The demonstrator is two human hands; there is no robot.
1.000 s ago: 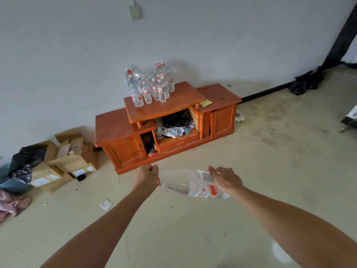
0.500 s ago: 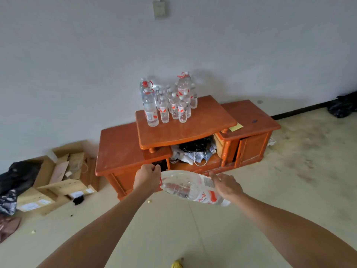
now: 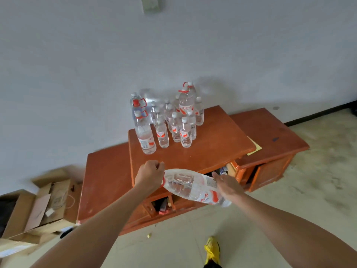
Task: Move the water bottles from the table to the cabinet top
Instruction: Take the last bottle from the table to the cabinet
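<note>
I carry a large clear water bottle [image 3: 190, 187] lying sideways, with a red-and-white label near its base. My left hand [image 3: 149, 174] is closed around its red handle at the neck end. My right hand [image 3: 227, 185] supports the base end. The bottle hangs just in front of the raised middle top of an orange wooden cabinet [image 3: 218, 144]. Several clear bottles [image 3: 170, 120], large and small, stand upright in a cluster at the back of that top, against the wall.
Lower cabinet sections flank the raised top on the left [image 3: 105, 178] and right [image 3: 270, 136]. A yellow note [image 3: 255, 148] lies on the right section. Open cardboard boxes [image 3: 38, 206] sit on the floor at left. My yellow shoe [image 3: 212, 250] is below.
I have walked closer to the cabinet, which now fills the middle of the view. The bottle stays held sideways in both hands and now overlaps the cabinet's front edge.
</note>
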